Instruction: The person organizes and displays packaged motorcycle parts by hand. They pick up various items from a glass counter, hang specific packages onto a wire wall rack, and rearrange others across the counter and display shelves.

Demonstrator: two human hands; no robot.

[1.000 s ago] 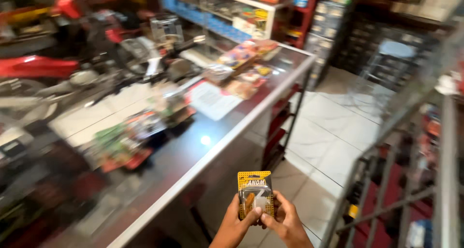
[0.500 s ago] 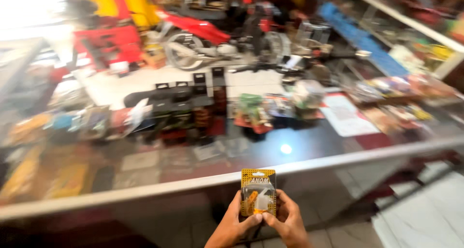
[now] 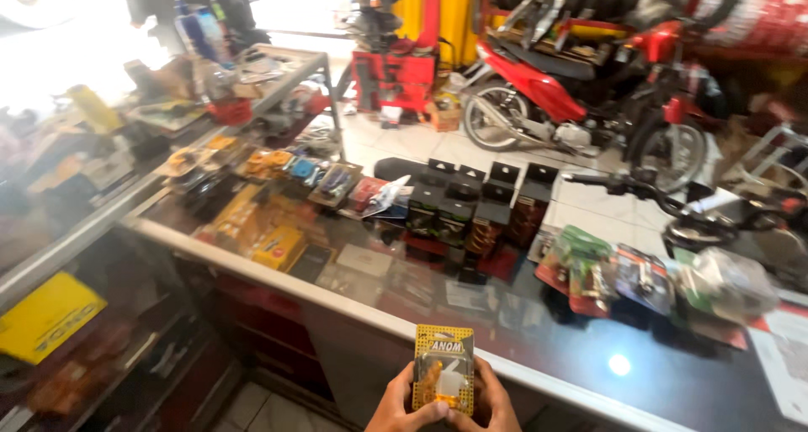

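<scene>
A small yellow blister pack [image 3: 443, 368] with a clear bubble is held upright at the bottom of the head view. My left hand [image 3: 402, 407] grips its lower left edge and my right hand [image 3: 488, 405] grips its lower right edge, thumbs on the front. Both hands sit just in front of the near edge of a glass display counter [image 3: 353, 302].
Black boxes [image 3: 471, 209], packaged parts [image 3: 606, 272] and yellow packets [image 3: 261, 230] lie on the counter. A red motorcycle [image 3: 581, 87] stands on the tiled floor behind. A second glass counter [image 3: 93, 222] runs along the left, and handlebars [image 3: 673, 205] rest at the right.
My view has swung left along the counter, bringing the motorcycle and left counter into sight. The pack stays held in both hands in the same place.
</scene>
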